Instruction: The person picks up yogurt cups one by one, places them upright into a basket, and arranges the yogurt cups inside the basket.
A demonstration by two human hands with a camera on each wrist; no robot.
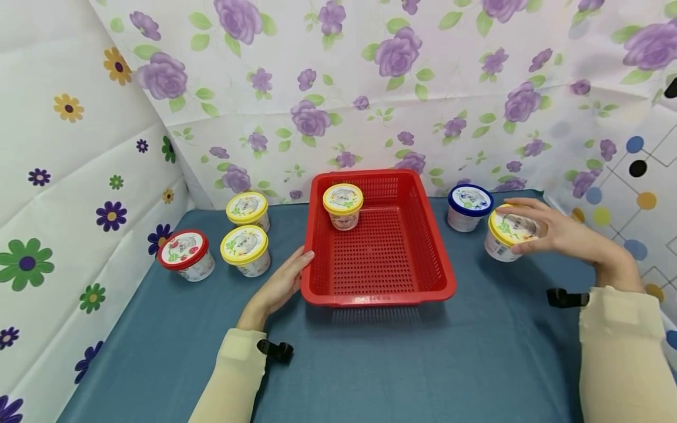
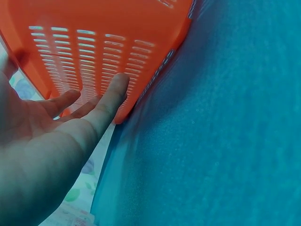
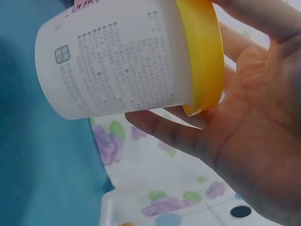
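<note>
My left hand point(image 1: 285, 281) holds the left side of a red plastic basket point(image 1: 378, 298). Its thumb lies over the rim, and in the left wrist view the fingers point(image 2: 110, 96) extend along the slotted outer wall. Inside the basket, at the back left, stands a tub with a yellow lid point(image 1: 342, 198). At the right, my right hand point(image 1: 568, 232) grips another yellow-lidded tub point(image 1: 499, 249) between thumb and fingers. The right wrist view shows this white tub point(image 3: 117, 66) tilted sideways in that view, with printed text on its side. Whether it touches the table I cannot tell.
A blue-lidded tub point(image 1: 465, 220) stands just left of the gripped one. Left of the basket are two yellow-lidded tubs point(image 1: 254, 264) and a red-lidded tub point(image 1: 197, 269). Flowered sheeting point(image 1: 365, 135) rises behind the blue-covered table point(image 1: 423, 364) and at both sides.
</note>
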